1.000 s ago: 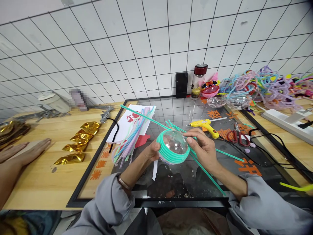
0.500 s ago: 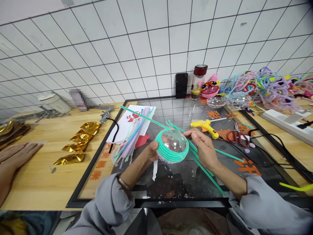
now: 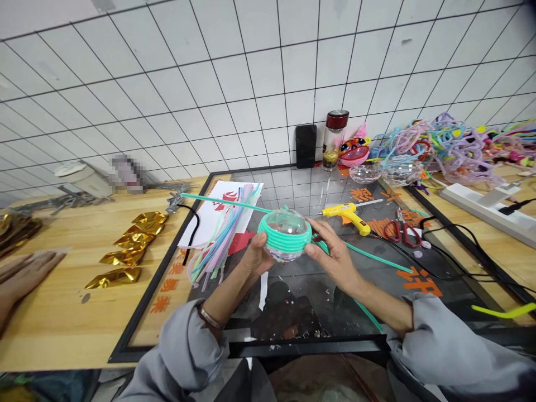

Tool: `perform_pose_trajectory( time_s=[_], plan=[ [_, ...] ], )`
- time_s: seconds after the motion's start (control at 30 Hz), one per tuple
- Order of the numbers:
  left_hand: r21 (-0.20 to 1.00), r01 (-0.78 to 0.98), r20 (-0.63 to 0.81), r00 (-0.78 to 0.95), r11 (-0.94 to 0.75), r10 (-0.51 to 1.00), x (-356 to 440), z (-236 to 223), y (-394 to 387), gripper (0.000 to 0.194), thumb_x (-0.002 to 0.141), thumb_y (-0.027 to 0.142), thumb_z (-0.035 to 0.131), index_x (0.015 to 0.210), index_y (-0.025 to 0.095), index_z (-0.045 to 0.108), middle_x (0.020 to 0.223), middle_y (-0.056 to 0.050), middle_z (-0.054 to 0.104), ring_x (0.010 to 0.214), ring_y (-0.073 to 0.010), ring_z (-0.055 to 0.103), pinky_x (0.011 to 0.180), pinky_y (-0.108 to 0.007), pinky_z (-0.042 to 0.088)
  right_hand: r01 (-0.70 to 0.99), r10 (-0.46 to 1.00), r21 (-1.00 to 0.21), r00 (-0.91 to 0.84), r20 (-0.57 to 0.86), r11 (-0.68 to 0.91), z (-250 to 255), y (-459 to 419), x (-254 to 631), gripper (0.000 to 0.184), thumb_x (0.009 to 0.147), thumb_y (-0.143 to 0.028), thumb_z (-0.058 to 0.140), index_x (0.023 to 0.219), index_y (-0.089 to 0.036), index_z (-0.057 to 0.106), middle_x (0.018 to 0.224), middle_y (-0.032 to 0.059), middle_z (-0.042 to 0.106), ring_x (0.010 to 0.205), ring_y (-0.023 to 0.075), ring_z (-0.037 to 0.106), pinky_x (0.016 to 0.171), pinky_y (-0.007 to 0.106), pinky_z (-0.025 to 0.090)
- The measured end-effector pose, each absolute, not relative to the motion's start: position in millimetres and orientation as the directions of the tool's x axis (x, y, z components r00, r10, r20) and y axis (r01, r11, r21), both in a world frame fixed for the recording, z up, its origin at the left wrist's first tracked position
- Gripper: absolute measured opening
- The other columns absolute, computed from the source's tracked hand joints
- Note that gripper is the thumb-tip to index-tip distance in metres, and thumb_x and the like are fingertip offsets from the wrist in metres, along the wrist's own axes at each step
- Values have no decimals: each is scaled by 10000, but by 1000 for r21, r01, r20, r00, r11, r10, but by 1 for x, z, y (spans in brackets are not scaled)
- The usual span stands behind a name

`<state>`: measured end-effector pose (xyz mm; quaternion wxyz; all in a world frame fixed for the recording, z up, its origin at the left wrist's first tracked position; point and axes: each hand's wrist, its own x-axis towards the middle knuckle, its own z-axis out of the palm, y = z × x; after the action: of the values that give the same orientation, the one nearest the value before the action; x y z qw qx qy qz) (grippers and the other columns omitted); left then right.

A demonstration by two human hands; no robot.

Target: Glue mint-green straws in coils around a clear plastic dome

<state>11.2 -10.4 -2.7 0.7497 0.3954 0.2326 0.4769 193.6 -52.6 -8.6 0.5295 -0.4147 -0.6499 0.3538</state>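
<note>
Left hand (image 3: 258,254) and right hand (image 3: 333,252) clasp the clear ball (image 3: 286,230): green rings (image 3: 288,244) round its middle, dome (image 3: 288,220) bare, green stems (image 3: 377,257) nearby.

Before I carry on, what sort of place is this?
Probably a handicraft workspace, though I can't tell whether it is a workshop, classroom or home. A yellow glue gun lies beyond the clear, green-banded globe being held, and a tangled heap of colourful strands sits at the back right.
</note>
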Motion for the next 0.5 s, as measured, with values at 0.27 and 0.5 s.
perform_pose_trajectory(
  time_s=[0.27,0.5],
  plan=[
    [816,-511,7,475,270,880,13,-7,-10,910,492,618,827,1244,158,597,1115,-158,739,1107,-398,665,910,-490,545,120,952,-945,-83,295,303,-8,-52,191,671,819,-619,643,1387,-274,550,1331,90,588,1245,293,521,1024,456,446],
    [848,-509,76,393,148,916,18,-4,-20,794,544,467,857,1231,207,555,1123,-115,718,1081,-331,671,869,-416,541,165,972,-959,-80,219,230,-9,-53,189,970,645,-694,752,1453,-248,452,1465,122,491,1382,342,424,1159,535,315]
  ],
)
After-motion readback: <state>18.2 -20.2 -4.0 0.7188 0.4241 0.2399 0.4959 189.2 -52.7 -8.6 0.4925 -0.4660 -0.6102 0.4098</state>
